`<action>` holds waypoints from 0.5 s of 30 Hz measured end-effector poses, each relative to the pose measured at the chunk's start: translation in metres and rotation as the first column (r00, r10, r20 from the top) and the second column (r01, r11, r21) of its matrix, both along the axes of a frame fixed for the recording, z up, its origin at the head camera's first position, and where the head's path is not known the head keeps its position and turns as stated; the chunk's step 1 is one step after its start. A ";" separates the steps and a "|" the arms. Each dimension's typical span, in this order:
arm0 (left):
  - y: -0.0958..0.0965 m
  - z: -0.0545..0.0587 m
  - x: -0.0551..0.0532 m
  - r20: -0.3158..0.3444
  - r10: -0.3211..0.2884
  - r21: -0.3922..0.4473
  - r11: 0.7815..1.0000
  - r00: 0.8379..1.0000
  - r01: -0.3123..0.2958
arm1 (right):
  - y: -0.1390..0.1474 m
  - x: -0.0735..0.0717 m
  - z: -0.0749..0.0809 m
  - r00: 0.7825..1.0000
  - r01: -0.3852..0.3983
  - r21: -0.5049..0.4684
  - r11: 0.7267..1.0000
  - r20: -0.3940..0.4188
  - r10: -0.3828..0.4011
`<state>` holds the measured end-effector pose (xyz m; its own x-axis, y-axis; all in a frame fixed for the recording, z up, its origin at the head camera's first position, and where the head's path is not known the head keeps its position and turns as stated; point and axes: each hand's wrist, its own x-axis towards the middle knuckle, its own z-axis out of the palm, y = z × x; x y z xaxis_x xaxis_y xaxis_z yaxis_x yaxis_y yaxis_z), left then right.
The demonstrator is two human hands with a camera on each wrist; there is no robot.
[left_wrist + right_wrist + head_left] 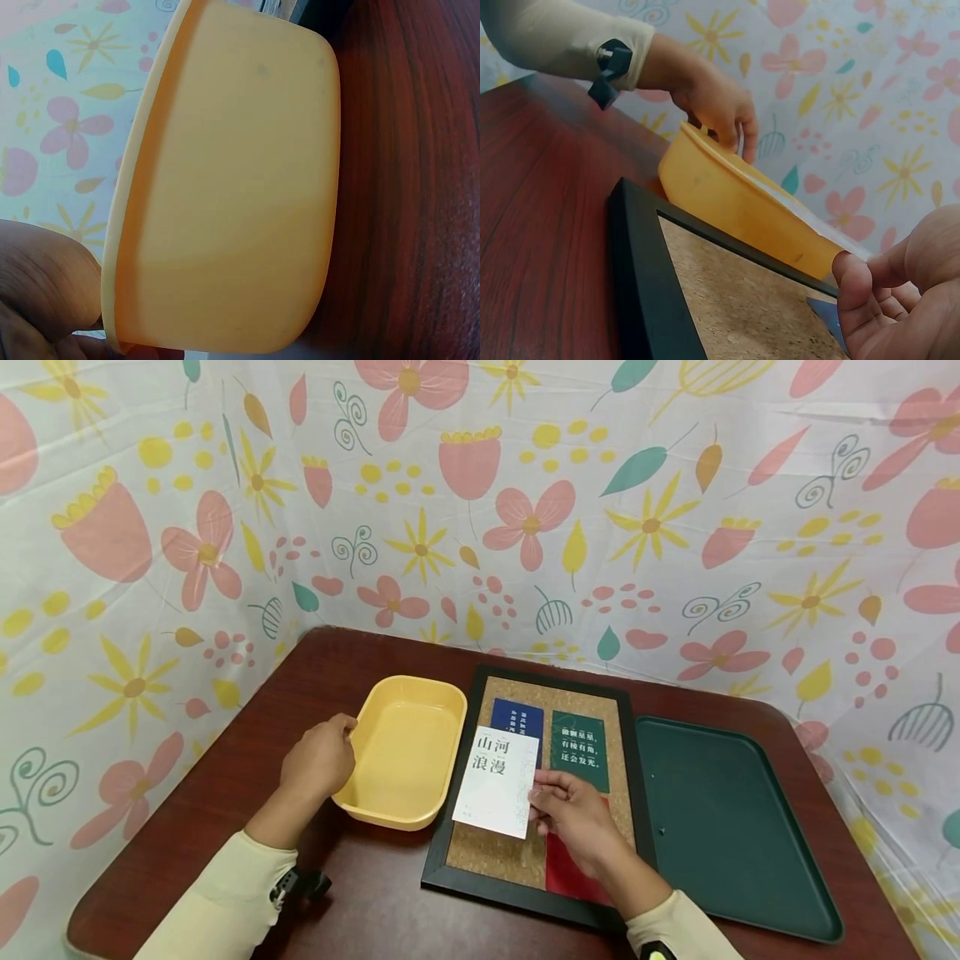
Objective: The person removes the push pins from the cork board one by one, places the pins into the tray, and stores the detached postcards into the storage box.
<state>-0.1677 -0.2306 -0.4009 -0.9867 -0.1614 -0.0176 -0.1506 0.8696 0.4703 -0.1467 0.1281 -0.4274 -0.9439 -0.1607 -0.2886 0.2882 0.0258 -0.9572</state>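
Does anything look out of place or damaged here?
Nothing looks spilled or broken. The yellow box has faint dark smudges on its outer wall, and the green tray shows tiny specks, too small to identify, marring plain surfaces. The white card slants, but the right hand holds it.

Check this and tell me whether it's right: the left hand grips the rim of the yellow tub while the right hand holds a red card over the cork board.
One thing is wrong: the card is white, not red, as the head view shows. The left hand does grip the yellow tub's rim, and the right hand holds the card over the cork board.
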 end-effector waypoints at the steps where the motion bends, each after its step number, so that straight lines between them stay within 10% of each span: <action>1: 0.000 0.000 0.000 0.001 0.000 0.000 1.000 1.000 0.000 | 0.000 0.000 0.000 1.000 -0.001 0.001 1.000 -0.001 0.001; 15: 0.000 -0.001 0.000 0.000 0.005 -0.007 1.000 1.000 -0.005 | -0.008 -0.002 0.000 1.000 -0.013 -0.016 1.000 -0.007 0.013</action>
<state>-0.1682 -0.2302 -0.4015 -0.9859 -0.1665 -0.0162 -0.1549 0.8718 0.4647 -0.1486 0.1200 -0.4274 -0.9437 -0.1778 -0.2791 0.2812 0.0138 -0.9596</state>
